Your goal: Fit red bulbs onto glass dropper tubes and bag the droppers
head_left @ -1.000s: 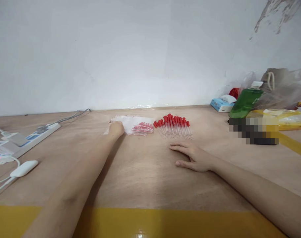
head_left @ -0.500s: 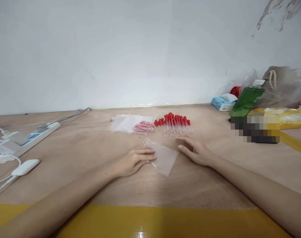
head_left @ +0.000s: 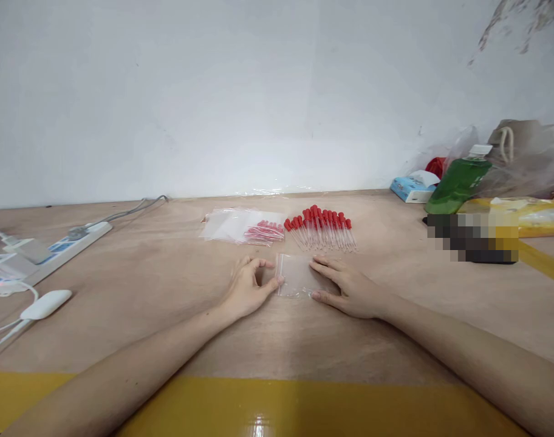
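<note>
A clear zip bag [head_left: 297,273] lies flat on the wooden table between my hands, its seal strip on the left side. My left hand [head_left: 252,282] is open at that strip, thumb at the bag's edge and the other fingers apart from it. My right hand [head_left: 347,285] rests open over the bag's right end, fingers spread and covering part of it. Beyond the bag lies a fan of clear droppers with red bulbs [head_left: 320,224]. To their left are a stack of clear bags [head_left: 226,224] and some filled bags [head_left: 264,232] with red showing through.
A white power strip [head_left: 53,255] with plugs and cables lies at left, near a white device [head_left: 47,304]. At right stand a blue tissue pack [head_left: 411,187], a green bottle [head_left: 459,182], and a yellow packet [head_left: 527,215]. Yellow tape [head_left: 277,406] runs along the near edge.
The bag has turned so its seal strip faces left. My left hand has moved from on top of it to its left edge, and my right hand has come onto its right end.
</note>
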A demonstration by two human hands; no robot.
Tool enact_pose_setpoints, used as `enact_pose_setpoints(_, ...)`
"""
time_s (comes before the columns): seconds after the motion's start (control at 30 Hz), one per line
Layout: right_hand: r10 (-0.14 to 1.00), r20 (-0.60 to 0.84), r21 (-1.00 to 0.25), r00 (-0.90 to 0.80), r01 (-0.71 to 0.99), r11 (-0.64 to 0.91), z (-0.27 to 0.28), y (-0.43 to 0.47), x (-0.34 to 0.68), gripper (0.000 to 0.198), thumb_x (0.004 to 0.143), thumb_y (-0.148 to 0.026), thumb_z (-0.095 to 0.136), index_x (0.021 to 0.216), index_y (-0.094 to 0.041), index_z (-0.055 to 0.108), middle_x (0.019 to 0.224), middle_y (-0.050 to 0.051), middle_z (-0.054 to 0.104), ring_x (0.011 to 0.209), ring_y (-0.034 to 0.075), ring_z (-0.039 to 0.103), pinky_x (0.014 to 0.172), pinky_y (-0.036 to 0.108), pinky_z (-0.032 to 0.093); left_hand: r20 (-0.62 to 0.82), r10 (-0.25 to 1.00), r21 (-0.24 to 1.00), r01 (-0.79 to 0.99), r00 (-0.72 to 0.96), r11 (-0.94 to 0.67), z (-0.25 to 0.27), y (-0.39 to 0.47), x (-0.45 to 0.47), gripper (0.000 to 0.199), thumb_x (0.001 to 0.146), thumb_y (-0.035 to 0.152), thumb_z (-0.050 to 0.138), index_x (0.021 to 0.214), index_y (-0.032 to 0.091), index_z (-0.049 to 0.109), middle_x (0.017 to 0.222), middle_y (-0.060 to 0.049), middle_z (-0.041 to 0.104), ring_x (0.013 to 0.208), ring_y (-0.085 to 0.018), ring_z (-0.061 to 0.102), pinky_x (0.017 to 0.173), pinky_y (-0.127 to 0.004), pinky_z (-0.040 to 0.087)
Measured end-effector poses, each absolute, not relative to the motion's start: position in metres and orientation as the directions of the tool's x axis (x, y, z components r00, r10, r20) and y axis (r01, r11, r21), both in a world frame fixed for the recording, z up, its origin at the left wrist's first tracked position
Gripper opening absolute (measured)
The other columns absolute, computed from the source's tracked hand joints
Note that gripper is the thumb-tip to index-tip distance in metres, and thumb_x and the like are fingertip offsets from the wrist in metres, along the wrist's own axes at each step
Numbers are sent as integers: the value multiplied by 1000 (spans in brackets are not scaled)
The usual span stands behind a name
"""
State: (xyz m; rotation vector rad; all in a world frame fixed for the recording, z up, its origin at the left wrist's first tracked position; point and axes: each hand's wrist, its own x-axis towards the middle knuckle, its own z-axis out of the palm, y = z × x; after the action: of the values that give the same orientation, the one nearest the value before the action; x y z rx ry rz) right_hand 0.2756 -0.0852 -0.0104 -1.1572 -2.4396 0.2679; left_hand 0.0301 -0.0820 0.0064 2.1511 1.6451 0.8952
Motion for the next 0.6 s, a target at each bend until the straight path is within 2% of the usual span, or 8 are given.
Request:
enact_pose_setpoints(0.1,764,315,-347,-563,681,645,-10,-84,276,62,79,-55,45,131,-21,38,135,11,37,121,29,37,98,48,33,275,952,575,771,132,-273,6,-79,33,33,62,51,64,77,22,64,70,-2,50,77,-22,49,74,-38,38)
enact_pose_setpoints(0.17,760,316,-350,-568,675,649,-9,-85,275,62,79,-55,45,131,-21,39,135,11,38,121,29,37,98,47,34,270,953,606,744,139,-281,6,-79,37,28,63,48,64,69,21,64,69,-2,50,73,-20,49,71,-35,38)
enact_pose_setpoints(0.23,756,303,-351,-581,669,655,-7,-85,275,63,79,-54,45,131,-20,37,135,11,37,121,28,36,98,46,33,280,939,637,693,198,-336,6,-80,41,27,66,45,63,61,19,61,72,-3,51,72,-18,49,68,-32,39)
enact_pose_setpoints(0.33,742,290,-352,-604,654,670,-5,-85,279,62,80,-53,46,132,-21,36,136,11,36,122,27,36,99,46,32,380,864,623,598,332,-504,10,-80,41,32,74,40,57,53,17,56,76,-3,51,75,-16,50,71,-29,40)
enact_pose_setpoints(0.43,728,286,-356,-623,636,685,-4,-84,284,63,79,-52,47,133,-22,34,136,10,35,122,27,36,99,45,33,423,777,600,498,467,-626,14,-79,37,31,80,36,51,55,16,55,79,-4,53,78,-15,51,74,-27,41)
enact_pose_setpoints(0.53,729,285,-353,-623,639,684,-4,-83,287,64,79,-52,47,134,-22,32,138,9,33,123,26,35,100,44,32,326,748,662,426,577,-617,16,-75,33,32,85,35,42,64,16,57,77,-4,57,75,-14,54,71,-25,42)
enact_pose_setpoints(0.6,734,284,-340,-617,651,679,-5,-83,287,65,80,-52,46,134,-20,31,138,10,33,123,26,34,100,44,32,249,732,669,434,635,-604,19,-73,29,34,88,36,35,76,17,59,82,-5,60,78,-15,56,74,-27,43)
